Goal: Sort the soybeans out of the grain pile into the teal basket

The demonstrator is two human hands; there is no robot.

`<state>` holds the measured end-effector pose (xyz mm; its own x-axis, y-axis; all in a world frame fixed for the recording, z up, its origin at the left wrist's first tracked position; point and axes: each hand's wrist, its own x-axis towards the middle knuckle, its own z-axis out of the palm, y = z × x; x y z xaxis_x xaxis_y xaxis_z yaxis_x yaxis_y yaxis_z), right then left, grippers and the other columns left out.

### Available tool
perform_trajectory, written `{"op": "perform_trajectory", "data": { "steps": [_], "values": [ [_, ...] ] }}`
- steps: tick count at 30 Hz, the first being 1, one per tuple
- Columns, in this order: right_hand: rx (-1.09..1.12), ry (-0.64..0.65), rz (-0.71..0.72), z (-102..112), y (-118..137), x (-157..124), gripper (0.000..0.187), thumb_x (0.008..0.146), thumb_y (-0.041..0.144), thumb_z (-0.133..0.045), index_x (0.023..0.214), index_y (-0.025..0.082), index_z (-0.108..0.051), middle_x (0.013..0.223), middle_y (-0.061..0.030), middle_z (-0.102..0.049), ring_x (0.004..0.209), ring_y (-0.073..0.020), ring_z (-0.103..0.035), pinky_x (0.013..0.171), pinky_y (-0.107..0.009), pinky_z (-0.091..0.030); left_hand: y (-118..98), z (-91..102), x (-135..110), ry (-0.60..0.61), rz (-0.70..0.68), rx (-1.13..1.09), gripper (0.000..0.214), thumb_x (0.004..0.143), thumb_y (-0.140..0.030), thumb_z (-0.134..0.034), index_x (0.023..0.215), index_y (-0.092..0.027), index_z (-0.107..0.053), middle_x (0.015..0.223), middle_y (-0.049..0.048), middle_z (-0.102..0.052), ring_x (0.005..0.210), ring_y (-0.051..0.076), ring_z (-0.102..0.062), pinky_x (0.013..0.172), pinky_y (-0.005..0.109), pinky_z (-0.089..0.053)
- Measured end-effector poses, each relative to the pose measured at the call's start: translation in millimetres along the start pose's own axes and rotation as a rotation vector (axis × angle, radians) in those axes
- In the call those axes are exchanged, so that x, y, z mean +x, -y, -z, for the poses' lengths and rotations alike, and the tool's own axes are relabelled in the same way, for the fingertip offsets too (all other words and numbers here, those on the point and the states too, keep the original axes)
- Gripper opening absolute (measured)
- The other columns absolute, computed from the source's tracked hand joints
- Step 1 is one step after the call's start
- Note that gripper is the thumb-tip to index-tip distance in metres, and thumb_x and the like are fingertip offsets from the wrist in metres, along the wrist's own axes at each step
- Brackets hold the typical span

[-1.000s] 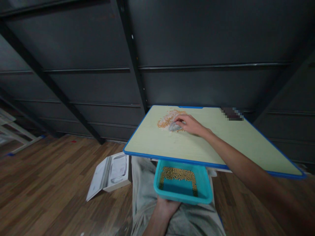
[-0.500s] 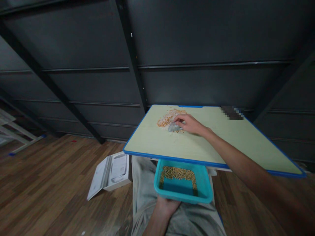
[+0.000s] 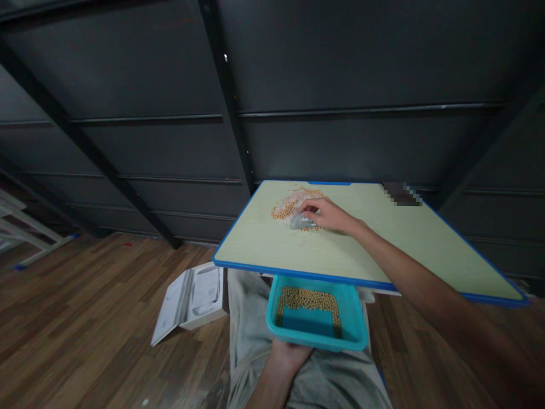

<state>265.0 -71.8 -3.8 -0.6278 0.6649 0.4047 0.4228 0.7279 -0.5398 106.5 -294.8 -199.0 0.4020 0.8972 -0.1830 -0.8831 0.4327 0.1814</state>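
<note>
My right hand [image 3: 326, 214] pinches a clear, half-round protractor [image 3: 300, 221], which stands on the table top at the near side of a pile. That pile [image 3: 293, 205] mixes yellow soybeans with small whitish grains that look like rice. A few soybeans [image 3: 313, 228] lie along the protractor's near edge, partly under my hand. Over my lap, my left hand [image 3: 293, 353] grips a turquoise plastic tray [image 3: 317, 339] from beneath, its fingers hidden under it. Soybeans [image 3: 309, 299] gather along the tray's far side and its two short sides.
The pale folding table [image 3: 255, 244] has a blue rim and overhangs the tray's far edge. A pixelated dark object [image 3: 402, 195] lies at its far right corner. An opened white box [image 3: 206, 295] sits on the wooden floor to the left. A dark panelled wall [image 3: 361, 147] rises behind.
The protractor has tilted slightly in my right hand and shows more of its face, with soybeans at its near edge. The tray and my left hand stay in place.
</note>
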Motion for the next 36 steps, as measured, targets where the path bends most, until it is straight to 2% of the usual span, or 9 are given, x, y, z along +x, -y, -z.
{"op": "perform_trajectory", "data": {
  "steps": [13, 21, 28, 36],
  "values": [
    [0.053, 0.029, -0.003, 0, 8, 0, 0.02, 0.082, 0.014, -0.056, 0.095, 0.021, -0.07, 0.09, -0.0024, -0.072, 0.082, -0.0172, -0.063, 0.077, -0.031, -0.048, 1, -3.0, -2, -0.001, 0.024, -0.001, 0.044, 0.094, -0.038, -0.038, 0.137, -0.03, -0.047, 0.113, 0.0062, -0.074, 0.103, 0.025, -0.067, 0.105, 0.05, -0.039],
    [0.077, 0.055, 0.005, 1, 9, -1, 0.019, 0.082, 0.016, -0.056, 0.095, 0.02, -0.07, 0.088, -0.0036, -0.071, 0.08, -0.0172, -0.064, 0.075, -0.031, -0.048, 0, 0.6, 0, 0.025, 0.02, -0.01, 0.041, 0.095, -0.036, -0.036, 0.131, -0.028, -0.055, 0.109, 0.0065, -0.075, 0.108, 0.025, -0.065, 0.108, 0.052, -0.036],
    [0.107, 0.091, -0.016, 2, 13, -2, 0.018, 0.084, 0.02, -0.056, 0.097, 0.018, -0.07, 0.089, -0.0052, -0.071, 0.078, -0.0172, -0.062, 0.072, -0.031, -0.048, -1, 0.0, 1, -0.012, 0.03, -0.005, 0.041, 0.094, -0.037, -0.039, 0.13, -0.027, -0.055, 0.109, 0.0066, -0.075, 0.112, 0.026, -0.063, 0.107, 0.051, -0.037],
    [0.124, 0.101, -0.011, 2, 21, -2, 0.014, 0.084, 0.017, -0.058, 0.093, 0.018, -0.069, 0.086, -0.0042, -0.07, 0.076, -0.0155, -0.062, 0.071, -0.029, -0.048, 0, 9.6, 2, 0.015, 0.03, 0.005, 0.043, 0.094, -0.037, -0.038, 0.134, -0.027, -0.051, 0.115, 0.0062, -0.073, 0.113, 0.025, -0.063, 0.11, 0.051, -0.035]
  ]
}}
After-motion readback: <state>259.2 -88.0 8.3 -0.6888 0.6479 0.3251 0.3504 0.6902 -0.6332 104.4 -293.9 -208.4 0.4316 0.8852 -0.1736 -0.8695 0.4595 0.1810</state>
